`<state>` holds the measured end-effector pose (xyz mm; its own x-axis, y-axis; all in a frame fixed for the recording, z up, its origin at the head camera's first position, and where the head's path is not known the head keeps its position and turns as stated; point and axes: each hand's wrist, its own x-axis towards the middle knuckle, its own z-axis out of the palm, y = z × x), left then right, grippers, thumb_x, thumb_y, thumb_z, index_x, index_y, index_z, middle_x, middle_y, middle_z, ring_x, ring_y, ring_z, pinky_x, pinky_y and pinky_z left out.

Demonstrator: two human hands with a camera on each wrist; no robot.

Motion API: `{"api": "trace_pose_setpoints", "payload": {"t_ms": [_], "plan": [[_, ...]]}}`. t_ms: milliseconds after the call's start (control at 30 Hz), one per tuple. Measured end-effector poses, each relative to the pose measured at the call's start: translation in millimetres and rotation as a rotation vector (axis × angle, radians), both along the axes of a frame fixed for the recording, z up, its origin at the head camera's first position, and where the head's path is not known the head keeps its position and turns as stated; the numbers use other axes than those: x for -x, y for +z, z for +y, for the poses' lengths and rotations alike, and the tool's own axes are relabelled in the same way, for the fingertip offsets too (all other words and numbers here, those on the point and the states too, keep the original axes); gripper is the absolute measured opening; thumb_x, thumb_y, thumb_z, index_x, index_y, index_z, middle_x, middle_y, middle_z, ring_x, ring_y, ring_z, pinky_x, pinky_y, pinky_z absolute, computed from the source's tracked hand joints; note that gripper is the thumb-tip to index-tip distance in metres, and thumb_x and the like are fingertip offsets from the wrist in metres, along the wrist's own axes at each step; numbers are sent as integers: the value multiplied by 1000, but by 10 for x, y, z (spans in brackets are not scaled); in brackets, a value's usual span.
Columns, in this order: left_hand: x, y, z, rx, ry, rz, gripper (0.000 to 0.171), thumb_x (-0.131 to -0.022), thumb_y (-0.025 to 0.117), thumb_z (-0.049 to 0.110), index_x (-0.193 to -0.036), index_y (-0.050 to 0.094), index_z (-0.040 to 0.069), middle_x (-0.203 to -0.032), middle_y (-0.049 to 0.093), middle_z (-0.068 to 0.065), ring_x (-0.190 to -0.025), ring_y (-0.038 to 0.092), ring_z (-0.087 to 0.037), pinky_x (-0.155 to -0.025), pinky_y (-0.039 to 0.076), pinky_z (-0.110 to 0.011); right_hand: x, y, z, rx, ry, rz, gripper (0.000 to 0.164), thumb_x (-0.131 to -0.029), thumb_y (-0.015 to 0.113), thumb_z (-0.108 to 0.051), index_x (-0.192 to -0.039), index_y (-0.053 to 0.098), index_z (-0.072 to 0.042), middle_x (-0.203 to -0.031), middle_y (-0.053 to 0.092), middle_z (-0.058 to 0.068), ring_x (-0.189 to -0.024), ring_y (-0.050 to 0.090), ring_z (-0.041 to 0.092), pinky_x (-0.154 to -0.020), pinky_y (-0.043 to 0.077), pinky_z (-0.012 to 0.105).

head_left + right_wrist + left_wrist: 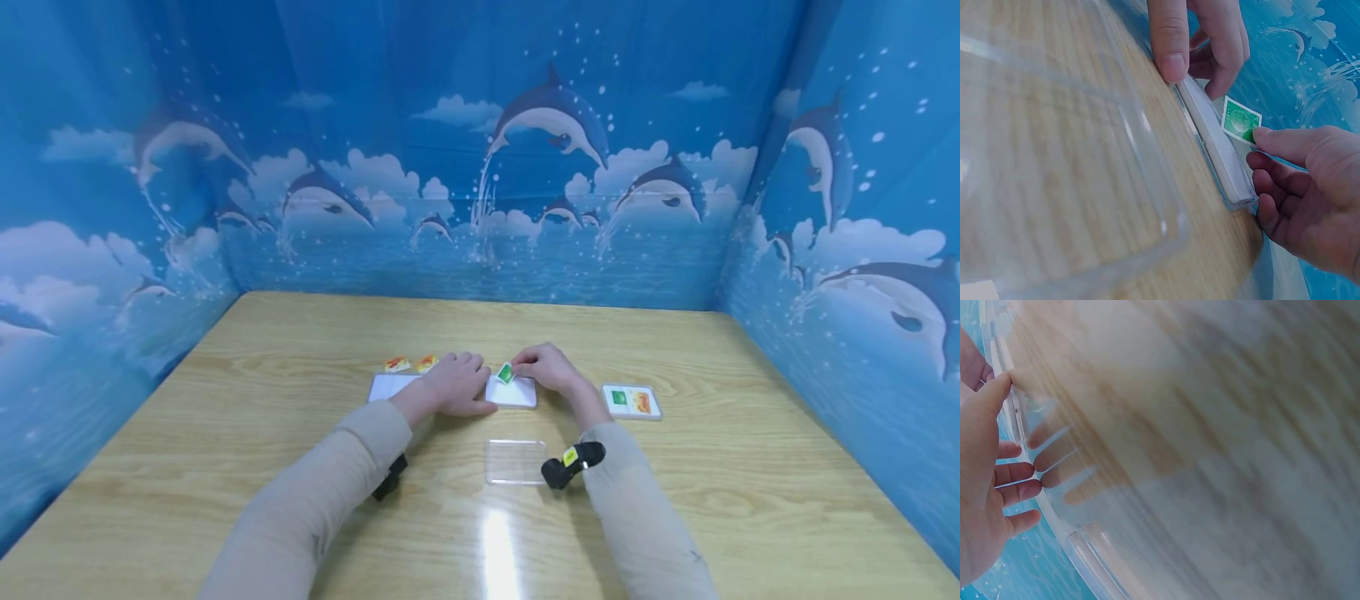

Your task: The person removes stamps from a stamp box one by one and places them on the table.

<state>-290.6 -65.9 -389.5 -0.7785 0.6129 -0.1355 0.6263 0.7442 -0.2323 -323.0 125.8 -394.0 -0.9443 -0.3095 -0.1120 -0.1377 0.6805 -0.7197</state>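
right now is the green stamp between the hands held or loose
Held: the right hand pinches the green stamp by one corner.

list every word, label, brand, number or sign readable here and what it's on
No text is readable.
Raised green stamp: printed marks, too small and blurred to read.
Two loose orange stamps: too small to read.
Green and orange stamps on the white case at right: too small to read.
Yellow label on the black wrist device: any marking is too blurred to read.
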Motion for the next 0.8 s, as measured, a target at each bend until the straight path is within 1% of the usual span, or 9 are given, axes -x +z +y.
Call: {"api": "trace_pose_setpoints", "payload": {"t_ms": [133,233,300,400,533,600,733,800], "plan": [[1,3,-4,-7,-2,-7,68,-88,38,65,-122,53,8,-108,51,-7,-97,48,-21,-85,40,-39,7,43,10,18,6,-17,19,-91,60,-17,-104,68,-7,-99,64,5,-89,55,19,-79,44,32],[6,-1,-9,-13,-6,-6,67,-88,38,65,-121,53,8,-107,51,-7,-96,48,-21,-85,40,-39,14,89,15,44,3,-39,20,-91,60,-18,-104,67,-6,-95,64,6,-80,53,19,-68,43,28],[8,-6,-11,-19,-9,-4,67,-88,38,65,-120,54,8,-107,52,-7,-96,48,-21,-85,41,-39,22,106,20,64,-8,-53,20,-91,59,-18,-104,67,-6,-94,63,7,-77,52,19,-65,43,27],[0,3,-11,-19,-11,-3,68,-88,38,65,-120,54,7,-108,52,-8,-97,49,-21,-87,41,-40,40,110,24,99,-39,-88,20,-92,58,-19,-106,67,-7,-94,62,7,-77,51,20,-65,42,28],[-16,21,-10,-15,-8,-7,67,-88,38,64,-119,54,7,-109,53,-8,-98,49,-21,-87,41,-40,69,97,20,147,-79,-105,24,-92,58,-20,-109,65,-6,-93,61,7,-74,49,19,-65,42,29],[-21,24,-10,-11,-6,-10,67,-88,38,64,-119,54,7,-110,53,-8,-99,49,-21,-87,40,-40,83,94,7,165,-96,-106,25,-91,59,-20,-110,65,-5,-90,61,8,-70,48,17,-62,41,28],[-21,22,-13,-12,-1,-13,67,-88,38,65,-120,54,8,-111,53,-8,-100,49,-21,-88,40,-40,103,99,-44,177,-120,-105,25,-90,60,-19,-110,65,-4,-88,60,9,-64,47,16,-58,40,26],[-16,16,-14,-7,6,-17,68,-88,37,65,-121,53,8,-113,52,-8,-101,48,-21,-89,40,-40,114,97,-77,158,-123,-97,26,-90,60,-19,-110,65,-4,-88,60,9,-65,47,16,-58,40,25]]}}
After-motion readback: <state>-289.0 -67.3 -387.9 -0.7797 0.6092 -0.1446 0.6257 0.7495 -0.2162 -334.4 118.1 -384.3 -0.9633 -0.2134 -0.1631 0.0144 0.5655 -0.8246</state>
